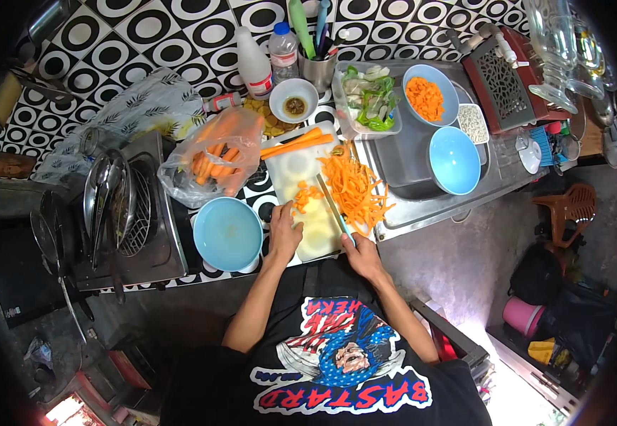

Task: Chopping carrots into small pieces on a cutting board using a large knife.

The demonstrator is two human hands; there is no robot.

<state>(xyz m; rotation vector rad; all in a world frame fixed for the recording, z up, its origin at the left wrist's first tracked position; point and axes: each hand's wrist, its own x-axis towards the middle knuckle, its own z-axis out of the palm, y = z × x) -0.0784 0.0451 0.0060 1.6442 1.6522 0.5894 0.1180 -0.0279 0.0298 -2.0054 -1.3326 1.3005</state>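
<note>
My right hand (362,254) grips the light-blue handle of a kitchen knife (332,205), its blade lying over the cutting board (316,234). At the board's left edge rests my left hand (286,231), fingers spread a little, beside a small heap of chopped carrot (306,197); whether its fingertips touch a piece is unclear. A pile of carrot peelings or strips (353,189) lies to the right of the blade. Peeled carrot lengths (297,144) lie across the far end of the board. Left of my left hand stands a blue bowl (227,234).
A plastic bag of carrots (215,154) sits back left, near a stove (172,234) with pans. Sauce stands in a white bowl (294,101). On the right, a steel sink (393,226) holds an empty blue bowl (454,161), a bowl of cut carrot (430,114) and a greens container (369,130).
</note>
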